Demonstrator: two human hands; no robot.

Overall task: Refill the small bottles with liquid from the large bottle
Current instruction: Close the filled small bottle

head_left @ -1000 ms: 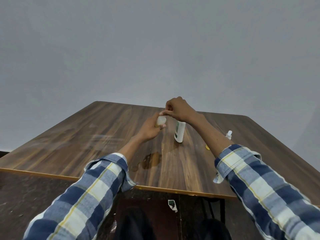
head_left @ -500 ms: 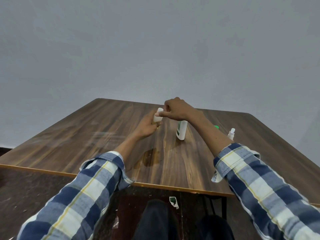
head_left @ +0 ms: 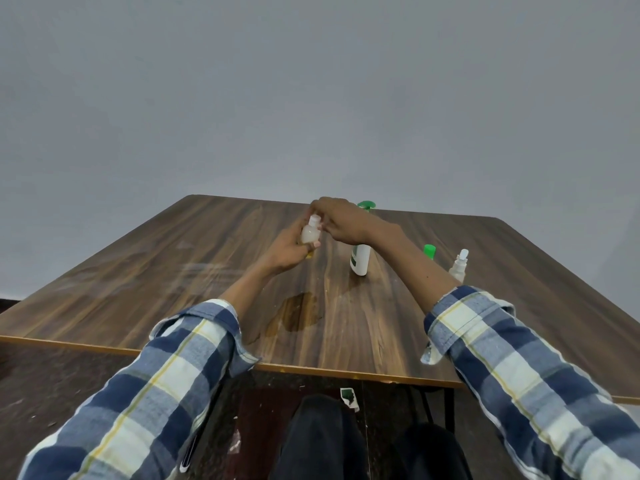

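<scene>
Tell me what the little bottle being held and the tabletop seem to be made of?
The small bottle looks like translucent, milky plastic: light glows softly through its wall. The table looks like wood-grain laminate over board, semi-glossy: streaked grain, faint reflections and a pale edge strip, though solid wood is possible.

White small bottle (head_left: 309, 234); white large bottle (head_left: 361, 259), green pump; green cap (head_left: 429, 250); blue-white plaid sleeves (head_left: 512, 355); brown woodgrain table (head_left: 173, 271).
</scene>
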